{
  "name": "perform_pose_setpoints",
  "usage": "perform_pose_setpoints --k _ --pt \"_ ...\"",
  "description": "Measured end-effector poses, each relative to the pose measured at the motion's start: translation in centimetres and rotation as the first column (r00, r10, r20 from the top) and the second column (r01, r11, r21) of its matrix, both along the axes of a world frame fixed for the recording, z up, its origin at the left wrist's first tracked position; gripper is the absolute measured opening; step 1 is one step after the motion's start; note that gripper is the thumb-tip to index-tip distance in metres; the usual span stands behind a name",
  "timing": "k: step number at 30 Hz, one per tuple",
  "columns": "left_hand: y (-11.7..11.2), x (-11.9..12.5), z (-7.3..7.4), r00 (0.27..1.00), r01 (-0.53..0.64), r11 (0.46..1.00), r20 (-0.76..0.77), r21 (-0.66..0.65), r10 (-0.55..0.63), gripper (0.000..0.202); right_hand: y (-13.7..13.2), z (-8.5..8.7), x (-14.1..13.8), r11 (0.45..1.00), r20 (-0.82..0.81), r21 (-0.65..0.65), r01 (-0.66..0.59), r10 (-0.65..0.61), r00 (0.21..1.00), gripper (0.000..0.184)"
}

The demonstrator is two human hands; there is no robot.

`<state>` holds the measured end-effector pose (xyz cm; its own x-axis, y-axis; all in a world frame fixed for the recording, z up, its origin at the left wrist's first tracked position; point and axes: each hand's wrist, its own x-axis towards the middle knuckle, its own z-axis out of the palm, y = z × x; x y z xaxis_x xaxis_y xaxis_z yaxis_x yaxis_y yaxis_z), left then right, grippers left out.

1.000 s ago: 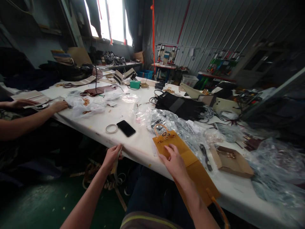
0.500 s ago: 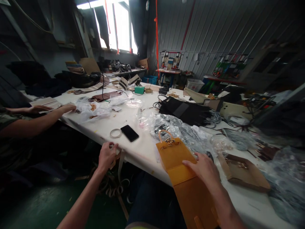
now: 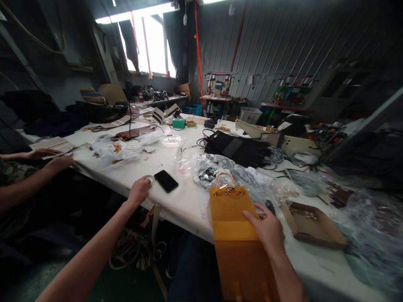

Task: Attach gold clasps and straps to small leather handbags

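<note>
Right hand is gripping a mustard handbag, likely light and pliable, by its right side, a sound hold, over the table's near edge; left hand, grip unclear, is touching a white ring.

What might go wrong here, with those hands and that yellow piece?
The left hand is at the pale ring, right beside the phone, so the phone might get nudged. The yellow piece, with the right hand at its side, extends past the edge of the table, so it might slip down if not held.
</note>
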<state>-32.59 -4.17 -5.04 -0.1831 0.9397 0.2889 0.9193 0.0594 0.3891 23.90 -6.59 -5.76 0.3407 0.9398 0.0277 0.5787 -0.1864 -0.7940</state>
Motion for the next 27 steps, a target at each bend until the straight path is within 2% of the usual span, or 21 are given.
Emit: perform_pose_setpoints --k 2,5,7,9,11,12,14,15,17,19,21,24,27 --pt "0.3 -0.4 0.4 0.999 0.003 1.000 -0.040 -0.030 -0.005 0.022 -0.8 -0.1 -0.9 1.000 0.072 0.017 0.011 -0.012 0.997 0.079" --pt "0.2 -0.6 0.8 0.997 -0.009 0.999 -0.077 -0.035 0.006 0.021 -1.7 0.9 -1.8 0.999 0.334 0.048 0.007 -0.023 0.942 0.066" --pt "-0.7 0.0 1.5 0.999 -0.028 0.999 -0.042 -0.045 0.026 0.020 -2.3 2.5 -2.2 0.987 0.438 0.160 0.001 -0.072 0.896 0.056" --pt "-2.3 1.6 2.8 0.995 -0.016 0.998 0.095 -0.058 0.022 0.026 -2.9 4.7 -2.9 0.952 0.379 0.295 -0.080 -0.039 0.925 0.044" --pt "-4.3 4.4 4.6 0.962 0.044 0.999 0.269 -0.026 -0.035 0.038 -3.6 7.2 -4.5 0.896 0.220 0.369 -0.249 0.175 0.959 0.033" --pt "-5.4 6.1 5.6 0.947 0.081 0.997 0.311 -0.004 -0.076 0.042 -3.9 8.3 -5.7 0.852 0.139 0.388 -0.350 0.322 0.937 0.028" --pt "-7.4 9.7 7.4 0.921 0.135 0.990 0.363 0.048 -0.143 0.044 -4.3 10.2 -8.6 0.732 0.041 0.429 -0.529 0.569 0.821 0.018" --pt "-8.3 11.3 8.2 0.908 0.143 0.987 0.386 0.074 -0.161 0.044 -4.4 10.8 -10.2 0.681 0.011 0.457 -0.572 0.639 0.769 0.016" --pt "-9.6 14.1 9.2 0.885 0.182 0.974 0.410 0.134 -0.221 0.039 -4.3 11.5 -13.1 0.606 -0.020 0.494 -0.623 0.724 0.689 0.027" --pt "-10.5 15.9 9.4 0.871 0.234 0.951 0.390 0.201 -0.297 0.033 -4.0 11.5 -15.1 0.559 -0.026 0.520 -0.646 0.766 0.643 0.041" --pt "-11.0 17.0 9.0 0.861 0.292 0.919 0.345 0.263 -0.373 0.027 -3.9 11.4 -16.2 0.531 -0.023 0.546 -0.648 0.782 0.622 0.046" --pt "-11.4 17.5 8.4 0.850 0.359 0.880 0.281 0.311 -0.446 0.021 -3.9 11.4 -16.5 0.513 -0.029 0.574 -0.637 0.791 0.611 0.043" --pt "-11.6 17.6 8.2 0.845 0.382 0.866 0.258 0.322 -0.469 0.017 -3.9 11.4 -16.2 0.493 -0.005 0.586 -0.643 0.795 0.606 0.040"
